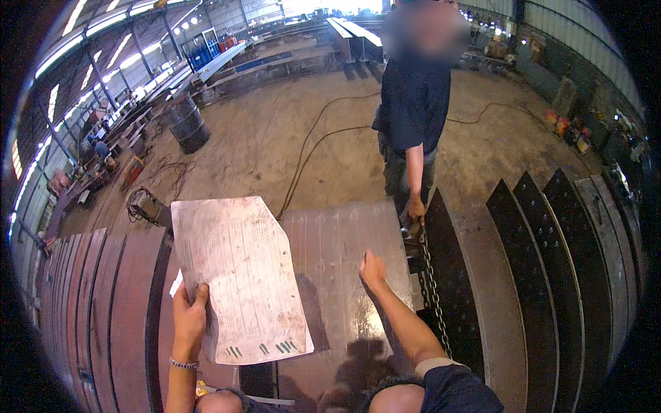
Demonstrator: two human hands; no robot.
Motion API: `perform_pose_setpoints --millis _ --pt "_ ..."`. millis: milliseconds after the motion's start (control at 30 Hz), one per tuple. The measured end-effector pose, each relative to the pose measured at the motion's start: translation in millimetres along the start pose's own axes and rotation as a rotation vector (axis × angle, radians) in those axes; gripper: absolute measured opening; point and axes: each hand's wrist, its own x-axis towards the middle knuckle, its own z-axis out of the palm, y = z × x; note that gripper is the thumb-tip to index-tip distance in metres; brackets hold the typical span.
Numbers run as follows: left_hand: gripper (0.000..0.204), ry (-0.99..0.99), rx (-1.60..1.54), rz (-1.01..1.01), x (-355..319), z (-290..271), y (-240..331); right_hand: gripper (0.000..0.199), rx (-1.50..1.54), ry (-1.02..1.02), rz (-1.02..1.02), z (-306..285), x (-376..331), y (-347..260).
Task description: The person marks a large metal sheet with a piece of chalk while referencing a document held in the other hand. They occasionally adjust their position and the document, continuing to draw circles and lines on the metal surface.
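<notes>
L hand (189,318) is raised w/ forearm upright, fingers and thumb clamped on the lower-left edge of a worn, smudged paper sheet (241,275), which is held up tilted over the left part of the steel plate (344,275). R hand (372,270) reaches fwd w/ arm nearly straight, fingertips pressed down on the steel plate near its right edge, holding nothing; can't tell how far the fingers curl. Just right of the steel plate a chain (431,289) runs down over dark plates, and at its top end, past the plate's far right corner, a co-worker's hand (414,210) grips the chain's hook.
</notes>
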Motion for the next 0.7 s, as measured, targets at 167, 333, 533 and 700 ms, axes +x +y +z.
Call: perform_pose_setpoints --millis 167,333,533,700 --pt "0.035 0.034 0.045 0.001 -2.2 1.5 -8.7 0.015 0.006 0.076 -0.033 0.4 12.2 26.7" --pt "0.035 0.048 0.129 -0.05 -6.6 -4.0 -4.3 0.019 0.053 0.039 -0.085 -12.5 -6.6 -3.4" --pt "0.035 0.031 0.081 -0.012 -2.4 -2.7 -4.2 0.018 0.126 0.058 -0.083 -10.5 2.6 4.2" --pt "0.035 0.034 0.082 -0.044 -2.9 4.9 2.8 0.02 0.091 0.015 -0.061 -13.9 3.5 5.2"
